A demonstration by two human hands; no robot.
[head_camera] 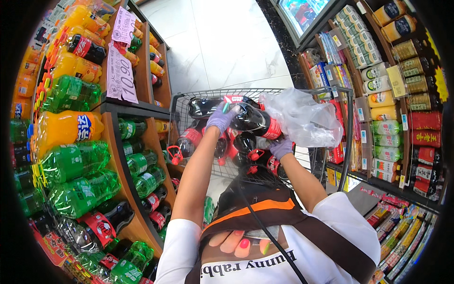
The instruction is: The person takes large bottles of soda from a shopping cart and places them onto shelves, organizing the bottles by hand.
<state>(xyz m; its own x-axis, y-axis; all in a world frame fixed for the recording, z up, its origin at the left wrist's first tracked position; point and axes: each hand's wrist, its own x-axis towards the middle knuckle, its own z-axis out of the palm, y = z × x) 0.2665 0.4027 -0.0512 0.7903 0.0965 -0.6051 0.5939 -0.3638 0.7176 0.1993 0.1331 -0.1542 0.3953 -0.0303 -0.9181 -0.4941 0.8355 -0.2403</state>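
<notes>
My left hand [222,118], in a thin purple glove, lies over the upper end of a large Coca-Cola bottle [253,119] near the top of a wire shopping cart [349,117]; its fingertips meet a small green and white item. My right hand [282,147], gloved the same way, reaches among the bottles at the cart's right, its fingers partly hidden under them. Several cola bottles with red caps and red carry rings [175,155] lie piled in the cart. A crumpled clear plastic bag [301,117] rests over the cart's right part.
At left, wooden shelves [133,177] hold green Sprite bottles [76,159], orange Fanta bottles [71,129] and cola, with pink price signs [122,74]. At right, shelves carry drink cans and bottles [386,140] close beside the cart. A glass-fronted cabinet [301,17] stands beyond the pale tiled floor [227,46].
</notes>
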